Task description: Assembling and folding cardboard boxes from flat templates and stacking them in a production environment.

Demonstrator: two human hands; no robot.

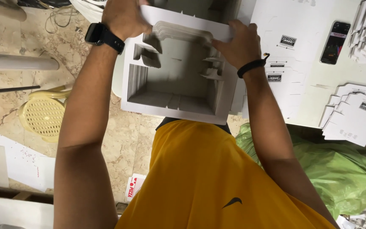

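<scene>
From the head view we are holding a white box point(176, 72) up over our lap, left hand point(123, 17) and right hand point(234, 44) each closing a grip on its far wall to press the flap down, flat blanks point(350, 114) waiting on the surface point(310, 25) nearby.

Bright yellow-orange tee point(217, 178) with a small dark logo at about 5 o'clock, black smartwatch point(100, 36) on the left wrist, thin black band point(251, 67) on the right. Bare forearms otherwise.
</scene>
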